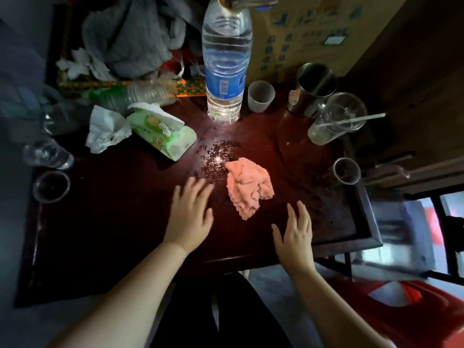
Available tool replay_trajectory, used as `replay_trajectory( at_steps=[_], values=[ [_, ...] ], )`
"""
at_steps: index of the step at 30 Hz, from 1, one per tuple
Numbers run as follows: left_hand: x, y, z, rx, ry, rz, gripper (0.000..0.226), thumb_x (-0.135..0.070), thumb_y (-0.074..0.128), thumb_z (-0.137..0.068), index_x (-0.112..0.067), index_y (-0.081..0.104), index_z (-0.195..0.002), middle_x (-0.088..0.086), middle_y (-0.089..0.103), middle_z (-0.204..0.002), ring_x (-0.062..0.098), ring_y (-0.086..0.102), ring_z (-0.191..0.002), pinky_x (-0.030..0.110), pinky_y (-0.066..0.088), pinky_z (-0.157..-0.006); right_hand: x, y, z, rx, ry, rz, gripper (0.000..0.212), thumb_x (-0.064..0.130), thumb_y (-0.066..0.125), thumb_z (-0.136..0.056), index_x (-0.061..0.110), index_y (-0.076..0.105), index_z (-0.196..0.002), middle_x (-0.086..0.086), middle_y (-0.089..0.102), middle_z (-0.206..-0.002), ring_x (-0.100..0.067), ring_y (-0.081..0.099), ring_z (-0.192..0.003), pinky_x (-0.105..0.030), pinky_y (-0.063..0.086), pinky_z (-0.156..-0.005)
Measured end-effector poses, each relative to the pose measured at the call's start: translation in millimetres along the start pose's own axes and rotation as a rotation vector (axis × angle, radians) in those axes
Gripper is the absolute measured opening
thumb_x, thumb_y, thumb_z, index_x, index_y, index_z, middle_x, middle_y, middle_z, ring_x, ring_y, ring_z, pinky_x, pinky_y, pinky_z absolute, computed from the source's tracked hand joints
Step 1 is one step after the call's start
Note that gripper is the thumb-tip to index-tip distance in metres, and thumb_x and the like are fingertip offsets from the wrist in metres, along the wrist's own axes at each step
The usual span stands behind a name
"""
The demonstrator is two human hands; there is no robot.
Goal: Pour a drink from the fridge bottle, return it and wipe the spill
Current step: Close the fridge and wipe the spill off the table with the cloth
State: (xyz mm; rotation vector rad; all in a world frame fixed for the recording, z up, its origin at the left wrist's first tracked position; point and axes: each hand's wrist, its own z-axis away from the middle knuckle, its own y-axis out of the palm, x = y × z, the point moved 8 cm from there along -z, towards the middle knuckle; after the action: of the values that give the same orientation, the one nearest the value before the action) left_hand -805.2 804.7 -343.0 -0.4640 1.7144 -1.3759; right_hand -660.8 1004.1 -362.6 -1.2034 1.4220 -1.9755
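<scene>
Dark red table (105, 234), seen from the head view. Far left edge: two clear glasses (47, 153), blurred, and a small glass (51, 186) nearer the front. Next, a crumpled tissue (106, 130) touching a green tissue pack (162, 133). Behind them a stack of plastic cups (140, 95) lies on its side. Grey cloth (130, 33) heaped at back left.

Left hand (189, 217) is over the table, fingers straight and spread, holding nothing; cannot tell if it touches the wood. Its fingertips are near the wet patch (213, 159), which glistens mid-table.

Water bottle (226, 59) stands upright at back centre, blue label, top cut off by the frame. Pink cloth (248, 185) lies bunched just right of the wet patch, between the two hands, touched by neither.

Right hand (296, 234) is near the front edge, fingers spread, empty.

Right of the bottle: a small plastic cup (261, 96), a metal mug (312, 87), a clear glass with a straw (336, 121), and a small glass at the right edge (346, 170). Cardboard box (301, 33) behind.
</scene>
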Motion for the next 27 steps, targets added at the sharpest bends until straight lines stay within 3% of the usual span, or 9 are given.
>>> replay_trajectory(
  at_steps=[3,5,7,12,20,24,27],
  values=[
    [-65.4,9.2,-37.5,0.105,0.187,0.017,0.054,-0.016,0.057,-0.081,-0.017,0.045,-0.134,0.012,0.046,-0.140,0.033,0.040,-0.133,0.053,0.037,-0.103,-3.3,-0.9,-0.9,-0.050,0.033,-0.061,0.056,0.033,0.053,-0.090,0.008,0.040,-0.138,-0.015,0.033,-0.148,-0.030,0.029,-0.138,-0.049,0.033,-0.109],
    [-89.0,22.2,-60.0,0.167,0.163,-0.067,0.060,-0.017,0.058,-0.082,-0.020,0.036,-0.137,0.012,0.040,-0.145,0.034,0.034,-0.136,0.052,0.032,-0.105,-3.3,-0.8,-1.6,-0.048,0.028,-0.063,0.055,0.028,0.059,-0.089,0.008,0.041,-0.137,-0.015,0.035,-0.147,-0.030,0.030,-0.138,-0.049,0.034,-0.109],
    [-93.6,35.2,-71.4,0.211,0.085,-0.156,0.056,-0.019,0.054,-0.086,-0.017,0.039,-0.140,0.013,0.034,-0.149,0.036,0.027,-0.139,0.054,0.024,-0.110,-3.3,3.1,-1.8,-0.024,-0.027,-0.010,0.054,0.028,0.057,-0.091,0.010,0.040,-0.138,-0.016,0.035,-0.147,-0.030,0.031,-0.137,-0.047,0.033,-0.110],
    [-89.5,49.4,-79.1,0.292,0.000,-0.199,0.053,-0.022,0.052,-0.089,-0.017,0.037,-0.140,0.013,0.028,-0.147,0.033,0.023,-0.137,0.043,0.033,-0.102,-2.4,7.7,-2.3,-0.005,-0.107,0.128,0.050,0.035,0.033,-0.093,0.014,0.042,-0.138,-0.015,0.040,-0.145,-0.029,0.036,-0.135,-0.045,0.029,-0.110],
    [-76.7,34.2,-50.7,0.260,-0.061,-0.096,0.054,-0.016,0.063,-0.083,-0.015,0.044,-0.134,0.013,0.034,-0.139,0.031,0.033,-0.129,0.041,0.042,-0.089,2.1,10.7,-1.9,0.009,-0.106,0.146,0.050,0.025,0.058,-0.090,0.015,0.046,-0.137,-0.016,0.039,-0.145,-0.032,0.033,-0.137,-0.048,0.030,-0.110],
    [-49.6,23.3,-16.4,0.245,-0.104,-0.024,0.050,-0.013,0.065,-0.081,-0.017,0.051,-0.129,0.013,0.038,-0.135,0.031,0.037,-0.125,0.040,0.046,-0.088,19.9,5.1,7.7,-0.013,-0.151,0.141,0.045,0.020,0.057,-0.090,0.013,0.050,-0.134,-0.017,0.042,-0.142,-0.033,0.039,-0.132,-0.046,0.035,-0.106],
    [-11.2,8.6,18.4,0.243,-0.178,-0.022,0.050,-0.017,0.064,-0.083,-0.022,0.049,-0.129,0.010,0.034,-0.139,0.029,0.038,-0.126,0.039,0.043,-0.090,69.3,15.3,30.5,0.017,-0.282,0.122,0.042,0.023,0.045,-0.089,0.011,0.054,-0.129,-0.014,0.050,-0.133,-0.031,0.048,-0.122,-0.043,0.043,-0.098]
  ],
)
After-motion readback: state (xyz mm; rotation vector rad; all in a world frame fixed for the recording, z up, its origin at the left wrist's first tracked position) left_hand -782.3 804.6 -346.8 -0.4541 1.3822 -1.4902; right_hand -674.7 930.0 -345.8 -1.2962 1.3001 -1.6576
